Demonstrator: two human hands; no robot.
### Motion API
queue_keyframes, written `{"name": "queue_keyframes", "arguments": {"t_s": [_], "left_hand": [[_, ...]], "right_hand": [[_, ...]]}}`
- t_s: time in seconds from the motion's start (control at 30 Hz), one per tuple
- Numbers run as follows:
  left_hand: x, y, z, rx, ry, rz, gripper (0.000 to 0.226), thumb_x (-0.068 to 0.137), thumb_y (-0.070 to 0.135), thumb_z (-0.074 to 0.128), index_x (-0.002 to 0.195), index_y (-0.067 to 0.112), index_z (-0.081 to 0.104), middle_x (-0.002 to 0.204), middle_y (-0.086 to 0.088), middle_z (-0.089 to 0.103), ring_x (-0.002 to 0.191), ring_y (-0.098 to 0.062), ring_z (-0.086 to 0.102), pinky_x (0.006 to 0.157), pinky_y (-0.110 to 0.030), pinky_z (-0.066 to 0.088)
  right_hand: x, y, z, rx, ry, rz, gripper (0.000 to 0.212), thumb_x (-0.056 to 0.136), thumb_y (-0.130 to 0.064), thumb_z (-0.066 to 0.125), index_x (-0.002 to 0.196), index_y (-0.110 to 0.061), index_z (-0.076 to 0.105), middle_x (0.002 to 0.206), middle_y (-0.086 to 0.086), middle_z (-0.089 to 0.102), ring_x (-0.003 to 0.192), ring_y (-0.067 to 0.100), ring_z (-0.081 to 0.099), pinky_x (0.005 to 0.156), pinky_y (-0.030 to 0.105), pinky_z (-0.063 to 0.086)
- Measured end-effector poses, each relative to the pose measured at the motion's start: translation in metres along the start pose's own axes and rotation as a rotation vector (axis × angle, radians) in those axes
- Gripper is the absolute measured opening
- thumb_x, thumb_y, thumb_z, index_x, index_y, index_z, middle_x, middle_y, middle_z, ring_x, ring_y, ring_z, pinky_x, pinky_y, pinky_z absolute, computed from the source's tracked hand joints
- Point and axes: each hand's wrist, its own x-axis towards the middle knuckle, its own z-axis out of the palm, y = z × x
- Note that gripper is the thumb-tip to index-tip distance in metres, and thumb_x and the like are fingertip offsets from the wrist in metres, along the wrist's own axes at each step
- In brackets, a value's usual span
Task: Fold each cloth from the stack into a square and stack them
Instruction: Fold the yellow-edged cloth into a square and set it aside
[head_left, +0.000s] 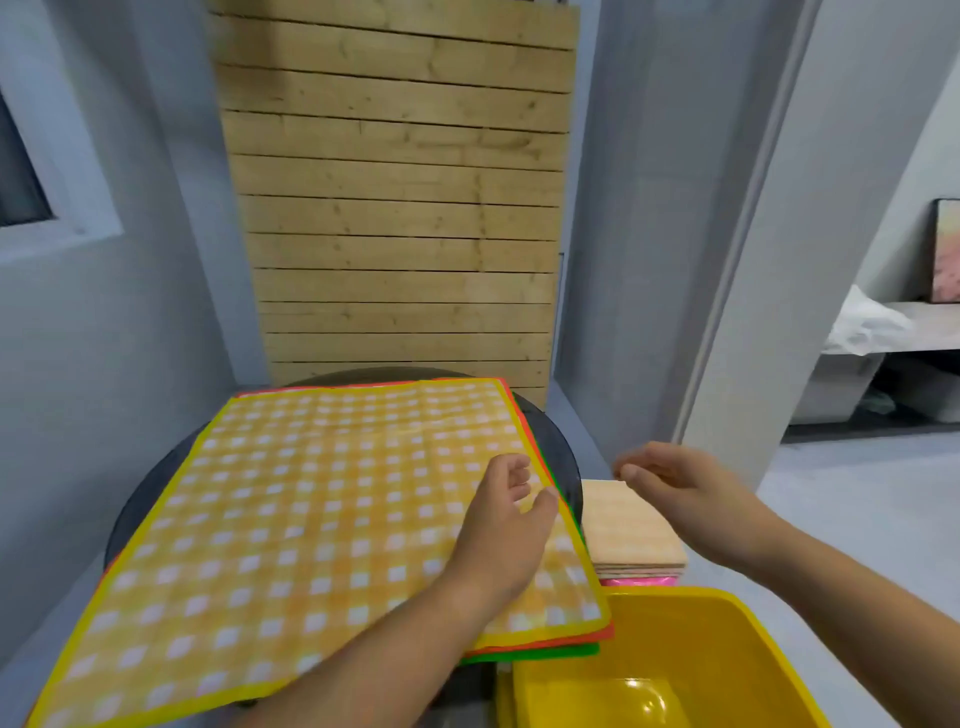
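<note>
A yellow checked cloth (291, 519) lies flat and unfolded on top of a stack; red and green cloth edges (540, 649) show beneath it. The stack rests on a round dark table (563, 457). My left hand (504, 525) hovers over the cloth's right edge, thumb and fingers apart, holding nothing. My right hand (680, 493) is in the air to the right of the table, fingers loosely curled, empty, above a pile of folded square cloths (631, 530). That pile's top is pale orange check with pink layers below.
A yellow plastic tub (727, 639) stands at the bottom right, just in front of the folded pile. A wooden slat panel (400, 208) leans behind the table. Grey walls close in on the left and right; a doorway opens at the far right.
</note>
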Motion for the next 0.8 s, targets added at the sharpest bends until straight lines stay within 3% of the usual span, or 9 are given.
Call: {"name": "queue_keyframes", "arguments": {"t_s": [0.1, 0.2, 0.27, 0.4, 0.53, 0.6, 0.7, 0.8], "left_hand": [[-0.007, -0.020, -0.094, 0.356, -0.049, 0.044, 0.020, 0.094, 0.028, 0.065, 0.112, 0.030, 0.056, 0.118, 0.010, 0.059, 0.108, -0.005, 0.059, 0.091, -0.024, 0.049], [-0.021, -0.038, -0.173, 0.730, -0.144, 0.048, 0.009, 0.092, 0.035, 0.064, 0.099, 0.038, 0.059, 0.108, 0.015, 0.060, 0.103, -0.001, 0.058, 0.093, -0.031, 0.050], [-0.032, -0.044, -0.209, 0.836, -0.198, 0.039, 0.005, 0.088, 0.042, 0.061, 0.093, 0.041, 0.060, 0.106, 0.017, 0.060, 0.101, 0.002, 0.057, 0.094, -0.031, 0.048], [-0.053, -0.063, -0.237, 0.892, -0.366, 0.053, 0.026, 0.081, 0.057, 0.065, 0.101, 0.042, 0.063, 0.116, 0.025, 0.051, 0.116, 0.007, 0.045, 0.105, -0.019, 0.037], [-0.064, -0.083, -0.244, 0.830, -0.416, 0.027, 0.046, 0.073, 0.063, 0.077, 0.112, 0.045, 0.061, 0.135, 0.033, 0.031, 0.131, 0.016, 0.023, 0.103, -0.003, 0.021], [-0.065, -0.090, -0.247, 0.816, -0.432, 0.022, 0.052, 0.068, 0.066, 0.080, 0.112, 0.048, 0.058, 0.139, 0.034, 0.025, 0.136, 0.014, 0.018, 0.106, -0.006, 0.021], [-0.065, -0.093, -0.250, 0.792, -0.460, 0.015, 0.057, 0.065, 0.070, 0.079, 0.113, 0.051, 0.056, 0.141, 0.037, 0.021, 0.144, 0.007, 0.012, 0.119, -0.022, 0.019], [-0.067, -0.093, -0.250, 0.744, -0.445, -0.005, 0.053, 0.066, 0.067, 0.081, 0.111, 0.050, 0.059, 0.139, 0.042, 0.021, 0.144, 0.009, 0.012, 0.121, -0.026, 0.020]], "right_hand": [[-0.002, -0.035, 0.036, -0.017, -0.150, -0.073, 0.013, 0.096, -0.033, 0.058, 0.103, -0.031, 0.069, 0.100, -0.017, 0.069, 0.095, -0.002, 0.064, 0.086, 0.022, 0.052], [-0.003, -0.064, 0.079, -0.109, -0.279, -0.154, 0.016, 0.093, -0.039, 0.061, 0.106, -0.033, 0.069, 0.102, -0.022, 0.066, 0.096, -0.007, 0.060, 0.087, 0.016, 0.050], [-0.002, -0.078, 0.108, -0.128, -0.359, -0.206, 0.018, 0.089, -0.043, 0.065, 0.103, -0.032, 0.070, 0.104, -0.021, 0.066, 0.098, -0.008, 0.057, 0.091, 0.017, 0.048], [-0.004, -0.083, 0.157, -0.146, -0.472, -0.315, 0.023, 0.076, -0.043, 0.078, 0.093, -0.029, 0.071, 0.116, -0.018, 0.064, 0.110, -0.009, 0.051, 0.096, 0.014, 0.040], [-0.005, -0.073, 0.180, -0.216, -0.548, -0.407, 0.033, 0.067, -0.054, 0.081, 0.090, -0.035, 0.066, 0.131, -0.028, 0.046, 0.124, -0.014, 0.031, 0.097, 0.000, 0.023], [-0.007, -0.068, 0.184, -0.246, -0.551, -0.413, 0.034, 0.067, -0.057, 0.080, 0.090, -0.037, 0.065, 0.133, -0.033, 0.039, 0.126, -0.015, 0.025, 0.099, 0.002, 0.020], [-0.008, -0.067, 0.185, -0.225, -0.544, -0.424, 0.034, 0.070, -0.059, 0.077, 0.093, -0.037, 0.064, 0.134, -0.036, 0.036, 0.127, -0.017, 0.021, 0.106, 0.012, 0.024], [-0.010, -0.068, 0.185, -0.219, -0.546, -0.423, 0.031, 0.073, -0.060, 0.074, 0.094, -0.038, 0.064, 0.134, -0.037, 0.035, 0.128, -0.017, 0.020, 0.107, 0.015, 0.025]]}}
